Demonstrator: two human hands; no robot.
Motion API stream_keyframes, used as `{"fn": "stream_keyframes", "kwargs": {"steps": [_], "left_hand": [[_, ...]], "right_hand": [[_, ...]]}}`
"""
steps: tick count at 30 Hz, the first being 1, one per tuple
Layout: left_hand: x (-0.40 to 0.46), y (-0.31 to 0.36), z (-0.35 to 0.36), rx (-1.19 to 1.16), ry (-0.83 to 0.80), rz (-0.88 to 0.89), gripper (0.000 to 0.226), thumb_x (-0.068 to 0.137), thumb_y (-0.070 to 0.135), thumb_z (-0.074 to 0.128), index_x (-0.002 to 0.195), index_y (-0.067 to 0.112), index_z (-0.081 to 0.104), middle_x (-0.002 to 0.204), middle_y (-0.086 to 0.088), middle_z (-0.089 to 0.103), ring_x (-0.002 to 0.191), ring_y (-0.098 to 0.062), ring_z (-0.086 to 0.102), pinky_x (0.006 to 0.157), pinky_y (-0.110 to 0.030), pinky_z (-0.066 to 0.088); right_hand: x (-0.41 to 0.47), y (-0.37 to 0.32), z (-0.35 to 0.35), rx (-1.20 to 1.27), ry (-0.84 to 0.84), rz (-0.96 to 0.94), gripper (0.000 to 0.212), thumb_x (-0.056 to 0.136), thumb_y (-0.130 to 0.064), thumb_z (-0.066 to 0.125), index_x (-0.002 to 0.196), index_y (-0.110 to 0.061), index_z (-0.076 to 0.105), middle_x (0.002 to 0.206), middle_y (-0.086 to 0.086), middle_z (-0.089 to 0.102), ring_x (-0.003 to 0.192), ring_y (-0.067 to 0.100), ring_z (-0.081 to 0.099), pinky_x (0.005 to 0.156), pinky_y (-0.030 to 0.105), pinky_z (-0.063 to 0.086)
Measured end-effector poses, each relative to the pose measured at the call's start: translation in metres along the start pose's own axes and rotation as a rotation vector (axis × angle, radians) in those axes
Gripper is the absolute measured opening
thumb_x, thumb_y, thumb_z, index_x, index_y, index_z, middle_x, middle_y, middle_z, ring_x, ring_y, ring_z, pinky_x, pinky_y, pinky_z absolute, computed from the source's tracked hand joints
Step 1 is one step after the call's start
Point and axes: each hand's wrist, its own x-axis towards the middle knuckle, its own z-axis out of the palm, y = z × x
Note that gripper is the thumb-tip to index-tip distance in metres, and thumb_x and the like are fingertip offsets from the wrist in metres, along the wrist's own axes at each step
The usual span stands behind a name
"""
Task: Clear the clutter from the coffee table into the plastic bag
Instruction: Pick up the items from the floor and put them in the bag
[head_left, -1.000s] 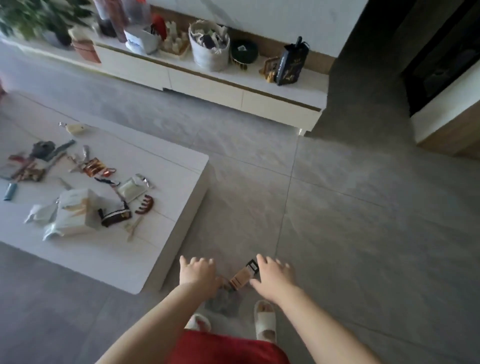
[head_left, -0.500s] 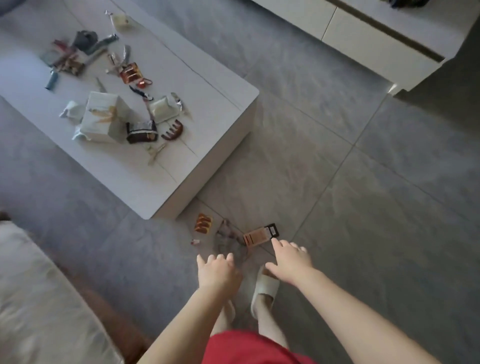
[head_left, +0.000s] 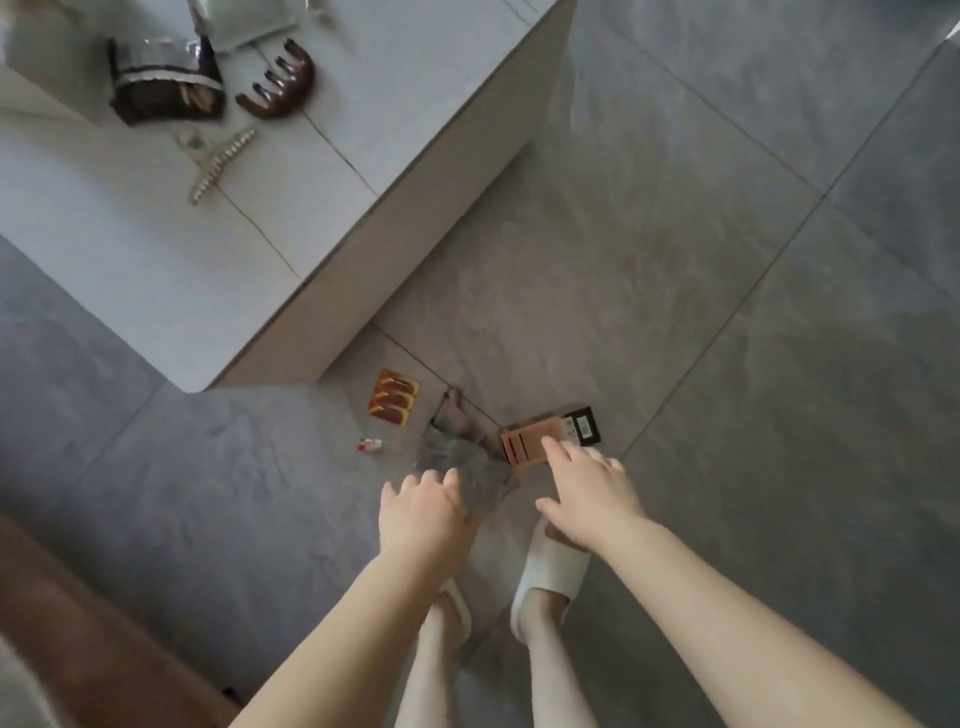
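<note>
A crumpled grey plastic bag (head_left: 457, 457) lies on the floor tiles just off the coffee table's corner (head_left: 291, 312). My left hand (head_left: 421, 514) is over the bag's near edge, fingers curled down onto it, fingertips hidden. My right hand (head_left: 587, 493) reaches forward with straight fingers, the index finger touching an orange and black box (head_left: 530, 441) on the floor beside the bag. On the table lie a dark snack packet (head_left: 166, 78), a brown hair claw (head_left: 280, 83) and a beige hair clip (head_left: 218, 161).
An orange blister pack (head_left: 393, 397) and a small red and white scrap (head_left: 371, 444) lie on the floor left of the bag. My feet in white slippers (head_left: 550, 571) stand below my hands. A sofa edge (head_left: 78, 649) fills the lower left.
The view has dropped and closed in on the floor. Both hands moved down toward the floor items; the left reached the bag and the right index finger reached the box.
</note>
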Motion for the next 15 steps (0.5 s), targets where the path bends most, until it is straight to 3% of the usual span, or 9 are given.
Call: {"fn": "stream_keyframes", "kwargs": {"steps": [10,15], "left_hand": [[0.139,-0.012,0.100,-0.132,0.010,-0.042,0.057,0.095,0.031,0.043,0.148,0.020,0.025,0.143,-0.008,0.043,0.124,-0.029,0.048,0.098,-0.038,0.042],[0.193,-0.009,0.139,-0.238,0.024,-0.135,0.072,0.094,0.028,0.050,0.153,0.022,0.009,0.157,-0.009,0.019,0.143,-0.030,0.024,0.109,-0.041,0.035]], "right_hand": [[0.131,0.022,0.077,-0.157,0.045,-0.122,0.073,0.087,-0.034,0.059,0.148,-0.020,0.020,0.150,0.004,0.033,0.139,0.027,0.028,0.110,0.041,0.027],[0.176,0.036,0.118,-0.306,0.023,-0.190,0.078,0.090,-0.037,0.054,0.151,-0.024,0.007,0.158,0.007,0.014,0.147,0.031,0.004,0.117,0.050,0.008]]}}
